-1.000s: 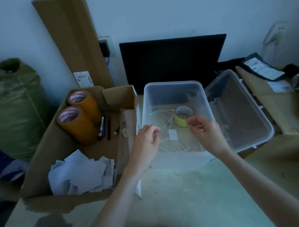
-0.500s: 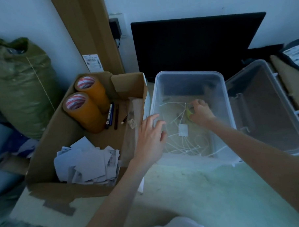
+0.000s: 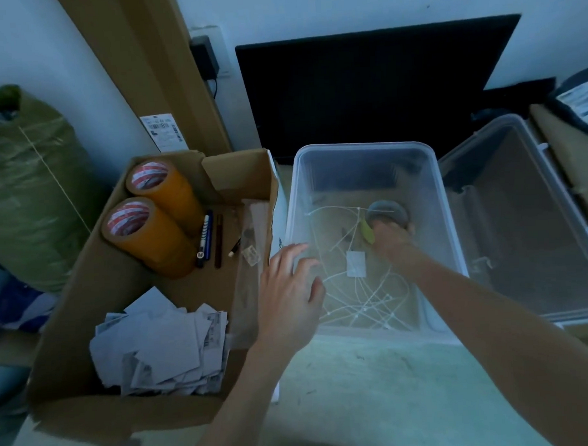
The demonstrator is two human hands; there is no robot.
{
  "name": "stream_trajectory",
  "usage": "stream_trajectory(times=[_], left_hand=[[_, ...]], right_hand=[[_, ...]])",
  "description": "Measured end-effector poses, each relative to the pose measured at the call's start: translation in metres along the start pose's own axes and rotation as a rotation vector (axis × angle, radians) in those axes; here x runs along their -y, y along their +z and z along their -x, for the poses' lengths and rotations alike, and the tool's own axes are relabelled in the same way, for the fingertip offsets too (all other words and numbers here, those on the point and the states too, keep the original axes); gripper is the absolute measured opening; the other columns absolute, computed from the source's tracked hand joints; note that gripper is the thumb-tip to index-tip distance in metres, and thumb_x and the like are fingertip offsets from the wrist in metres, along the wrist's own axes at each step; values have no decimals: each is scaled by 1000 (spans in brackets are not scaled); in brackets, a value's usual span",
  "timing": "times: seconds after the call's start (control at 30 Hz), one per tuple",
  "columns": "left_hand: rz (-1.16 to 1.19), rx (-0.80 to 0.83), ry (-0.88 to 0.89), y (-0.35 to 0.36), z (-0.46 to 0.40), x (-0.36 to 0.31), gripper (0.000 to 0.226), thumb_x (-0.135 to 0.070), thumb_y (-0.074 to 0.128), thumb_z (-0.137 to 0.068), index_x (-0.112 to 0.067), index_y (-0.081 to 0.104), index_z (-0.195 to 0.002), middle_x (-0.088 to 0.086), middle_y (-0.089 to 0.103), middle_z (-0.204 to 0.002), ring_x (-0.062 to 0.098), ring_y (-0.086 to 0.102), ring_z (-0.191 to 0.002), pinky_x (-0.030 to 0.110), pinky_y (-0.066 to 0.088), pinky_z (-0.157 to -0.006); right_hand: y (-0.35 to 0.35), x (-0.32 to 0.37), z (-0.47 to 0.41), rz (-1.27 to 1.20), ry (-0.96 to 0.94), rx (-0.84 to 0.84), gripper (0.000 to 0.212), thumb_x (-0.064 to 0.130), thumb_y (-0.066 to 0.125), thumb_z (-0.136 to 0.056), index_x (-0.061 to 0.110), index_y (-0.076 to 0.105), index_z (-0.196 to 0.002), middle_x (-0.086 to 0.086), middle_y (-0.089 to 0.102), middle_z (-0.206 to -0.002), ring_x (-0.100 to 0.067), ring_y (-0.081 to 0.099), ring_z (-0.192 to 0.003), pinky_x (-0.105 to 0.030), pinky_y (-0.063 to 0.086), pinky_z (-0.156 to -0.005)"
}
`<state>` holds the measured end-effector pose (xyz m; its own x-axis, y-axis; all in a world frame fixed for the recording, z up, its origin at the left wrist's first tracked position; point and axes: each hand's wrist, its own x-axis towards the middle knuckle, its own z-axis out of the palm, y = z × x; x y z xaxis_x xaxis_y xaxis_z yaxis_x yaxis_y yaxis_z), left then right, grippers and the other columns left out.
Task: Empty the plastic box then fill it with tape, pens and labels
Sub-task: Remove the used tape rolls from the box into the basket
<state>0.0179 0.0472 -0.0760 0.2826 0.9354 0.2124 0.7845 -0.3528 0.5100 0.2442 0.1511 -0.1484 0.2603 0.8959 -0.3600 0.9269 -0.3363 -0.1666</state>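
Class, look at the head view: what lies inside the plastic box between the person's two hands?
In the head view, white cable ties and a small white tag lie between left hand and right hand.

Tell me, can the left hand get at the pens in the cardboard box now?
Probably yes. The left hand is open and holds nothing at the plastic box rim, and the pens lie uncovered beside the tape rolls.
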Motion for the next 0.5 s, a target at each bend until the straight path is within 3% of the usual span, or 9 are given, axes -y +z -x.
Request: stream_trajectory(times=[0.2, 0.37, 0.5], left_hand=[[8, -19, 6, 1, 1, 0, 17, -19, 55, -89, -19, 64, -103, -4, 50, -131, 15, 37, -127, 40, 33, -105], [-21, -16, 28, 0, 0, 0, 15, -16, 56, -89, -17, 63, -102, -1, 50, -131, 17, 37, -127, 39, 32, -104], [-33, -2, 22, -4, 0, -2, 19, -17, 55, -91, -16, 63, -108, -1, 47, -135, 16, 35, -130, 32, 27, -105]], right_hand=[[-15, -3, 12, 14, 7, -34, 40, 10, 43, -93, 16, 54, -131, -13, 53, -135, -33, 47, -127, -39, 23, -113], [-28, -1, 20, -250, -27, -80, 50, 4, 45, -88, 14, 48, -137, -15, 47, -139, -36, 43, -129, -42, 34, -109], [-52, 4, 48, -244, -121, -142, 50, 1, 37, -92, 21, 50, -137, -18, 49, -133, -39, 49, -116, -41, 40, -99]])
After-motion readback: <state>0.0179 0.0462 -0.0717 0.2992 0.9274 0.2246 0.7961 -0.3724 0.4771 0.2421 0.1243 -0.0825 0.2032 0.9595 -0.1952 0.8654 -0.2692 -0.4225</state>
